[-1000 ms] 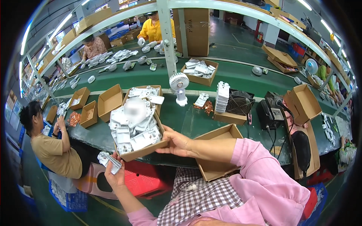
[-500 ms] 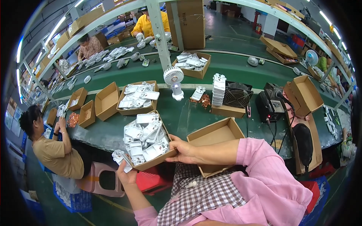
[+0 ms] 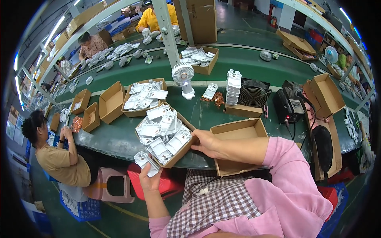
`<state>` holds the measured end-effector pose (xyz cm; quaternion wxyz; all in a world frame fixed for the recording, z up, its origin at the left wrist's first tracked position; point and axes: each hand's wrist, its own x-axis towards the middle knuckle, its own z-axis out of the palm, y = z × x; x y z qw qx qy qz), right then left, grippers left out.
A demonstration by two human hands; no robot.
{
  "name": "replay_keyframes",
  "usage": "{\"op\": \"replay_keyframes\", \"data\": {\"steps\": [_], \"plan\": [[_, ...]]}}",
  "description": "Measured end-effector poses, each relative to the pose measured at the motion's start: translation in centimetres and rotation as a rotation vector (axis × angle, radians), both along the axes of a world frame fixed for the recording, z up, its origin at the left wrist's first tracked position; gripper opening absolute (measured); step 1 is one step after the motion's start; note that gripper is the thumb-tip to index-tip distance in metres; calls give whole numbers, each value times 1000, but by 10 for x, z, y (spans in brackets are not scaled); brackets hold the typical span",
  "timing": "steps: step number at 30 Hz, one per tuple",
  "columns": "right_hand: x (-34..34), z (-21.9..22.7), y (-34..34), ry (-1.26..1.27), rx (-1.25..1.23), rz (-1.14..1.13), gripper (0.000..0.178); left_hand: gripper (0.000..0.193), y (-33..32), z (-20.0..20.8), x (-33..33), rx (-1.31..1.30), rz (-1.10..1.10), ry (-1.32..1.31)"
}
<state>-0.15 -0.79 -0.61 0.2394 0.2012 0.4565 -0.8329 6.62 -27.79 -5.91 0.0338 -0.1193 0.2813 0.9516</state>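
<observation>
My right hand [image 3: 207, 143] is closed on the right edge of a cardboard box [image 3: 179, 155], thumb toward the rim. Loose white plastic casings [image 3: 160, 144] heap up in this box, which is tilted slightly over the bench's near edge. At the box's near left corner, my left hand [image 3: 151, 180] grips a white plastic casing [image 3: 142, 159] with small metal pieces on it; whether a second casing lies under it, I cannot tell. Under my right forearm is a bare-bottomed cardboard box [image 3: 244, 129], partly hidden by the arm.
Behind the held box stands another box of casings [image 3: 131, 113]. A small white fan [image 3: 183, 79], a casing stack [image 3: 233, 87], a black fan unit [image 3: 252, 97] and a black powered device [image 3: 287, 107] line the bench. A co-worker [image 3: 59, 154] sits at left, beside a pink stool [image 3: 105, 190].
The filled box has moved up and rightward in the picture, farther over the bench, with my right hand on it. My left hand has risen and shifted right with its casing.
</observation>
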Motion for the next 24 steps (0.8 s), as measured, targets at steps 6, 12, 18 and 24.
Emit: {"op": "replay_keyframes", "data": {"steps": [6, 12, 18, 24], "plan": [[0, 11, 16, -45, 20, 41, 33, 45, 21, 12, 0, -107, -12, 3], [14, 59, 39, 25, -97, 2, 27, 46, 46, 16, 4, -146, -45, 9], [18, 109, 59, 76, -185, -44, 30, 47, 71, 19, 5, -177, -87, 44], [37, 160, 57, 325, -289, 147, 35, 57, 72, 21, -1, -160, -143, 65]]}}
